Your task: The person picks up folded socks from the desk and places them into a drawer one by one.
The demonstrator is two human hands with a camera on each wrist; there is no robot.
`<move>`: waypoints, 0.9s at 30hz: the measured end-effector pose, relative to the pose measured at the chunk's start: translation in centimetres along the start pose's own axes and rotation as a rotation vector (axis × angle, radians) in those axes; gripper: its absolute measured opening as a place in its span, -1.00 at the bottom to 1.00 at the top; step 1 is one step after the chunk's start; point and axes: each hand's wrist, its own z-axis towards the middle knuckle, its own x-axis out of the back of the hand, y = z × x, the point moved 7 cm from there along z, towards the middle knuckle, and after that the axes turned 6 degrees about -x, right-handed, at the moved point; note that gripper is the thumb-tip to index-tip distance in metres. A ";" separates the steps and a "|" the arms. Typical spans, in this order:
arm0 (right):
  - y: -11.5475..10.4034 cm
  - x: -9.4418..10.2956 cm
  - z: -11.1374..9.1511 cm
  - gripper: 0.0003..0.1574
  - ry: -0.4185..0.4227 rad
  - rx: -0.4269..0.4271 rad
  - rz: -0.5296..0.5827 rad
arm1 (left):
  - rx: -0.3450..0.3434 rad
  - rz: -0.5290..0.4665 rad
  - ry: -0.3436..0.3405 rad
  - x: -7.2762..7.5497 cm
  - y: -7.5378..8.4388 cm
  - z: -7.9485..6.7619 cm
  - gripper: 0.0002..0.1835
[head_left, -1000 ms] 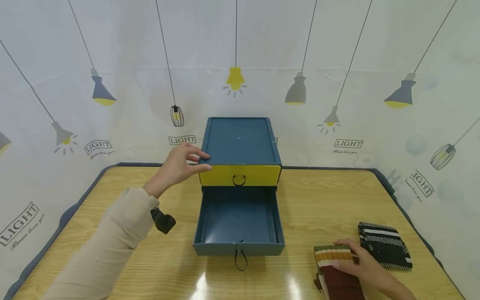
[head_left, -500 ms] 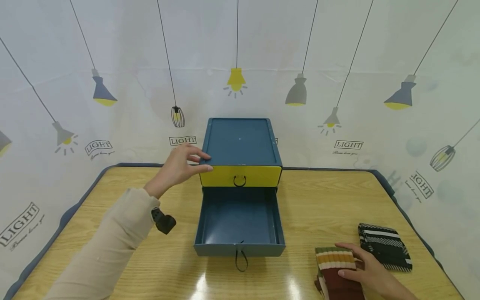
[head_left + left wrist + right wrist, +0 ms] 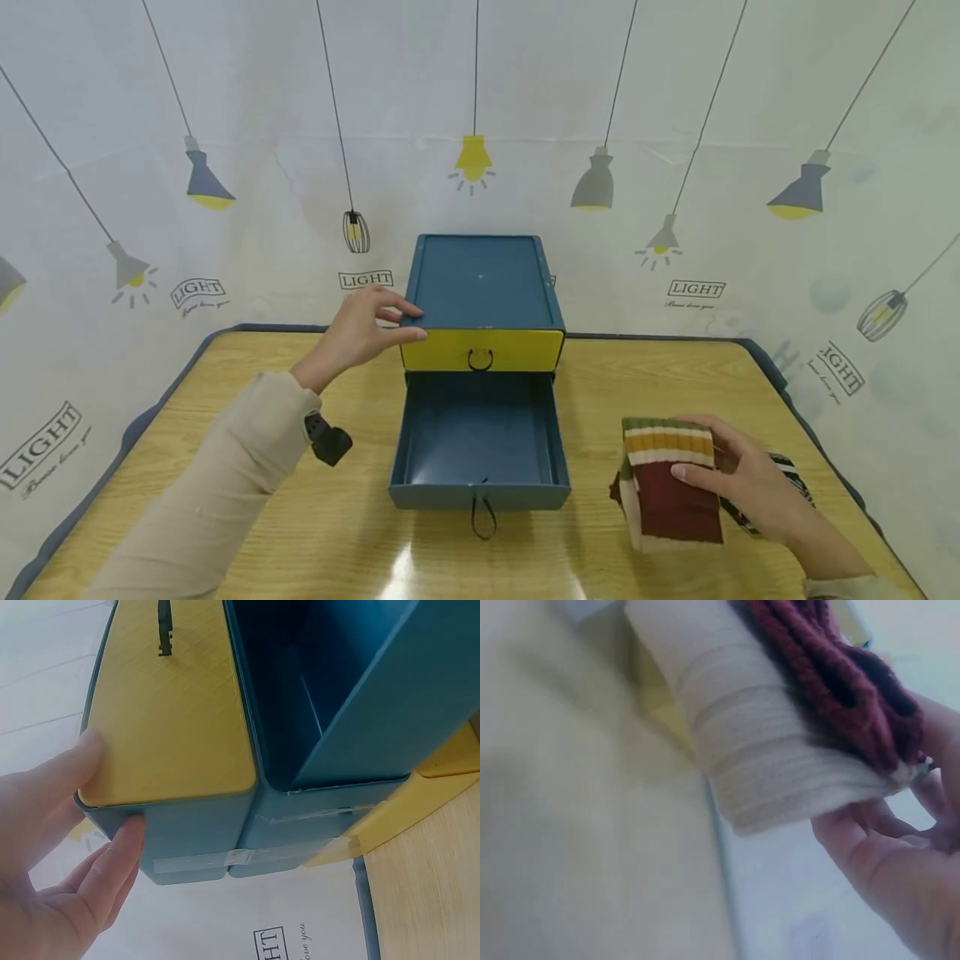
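My left hand [image 3: 362, 329] holds the front left corner of a blue two-drawer box [image 3: 480, 279], the thumb by the yellow upper drawer front [image 3: 442, 352]. The left wrist view shows thumb and fingers on either side of that corner. Beneath the yellow front, the blue lower drawer [image 3: 480, 497] is pulled out, with nothing inside. My right hand [image 3: 757, 483] grips a folded striped knit cloth [image 3: 678, 500], maroon with green, orange and cream bands, above the table. Its ribbed cream side [image 3: 765, 757] faces the right wrist camera. Behind this hand lies a black-and-white folded cloth [image 3: 791, 475], partly hidden.
A wood-grain table [image 3: 315, 517] carries everything. Behind it hangs a white backdrop [image 3: 262, 192] printed with lamps. A black cord loop [image 3: 483, 518] hangs from the lower drawer's front. The left wrist wears a black strapped device [image 3: 327, 440].
My right hand has lifted the striped knit cloth off the table, up and away from me, now covering part of the black-and-white cloth. The left hand has stayed on the box's corner.
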 end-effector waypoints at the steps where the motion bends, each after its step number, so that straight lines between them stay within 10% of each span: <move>1: -1.2 -0.1 0.4 -0.40 -0.016 0.039 0.015 | 0.002 -0.001 0.000 0.0 0.0 0.0 -0.64; 5: -5.8 -1.1 2.0 -0.41 -0.082 0.166 0.080 | 0.008 -0.014 0.000 0.1 0.0 0.0 -0.65; 11: -9.4 -4.0 5.3 -0.34 -0.106 0.074 0.112 | 0.014 -0.019 -0.003 0.0 -0.1 0.1 -0.65; 27: -8.2 -12.5 10.4 -0.32 -0.148 -0.114 0.075 | 0.014 -0.013 0.008 0.1 0.1 0.0 -0.66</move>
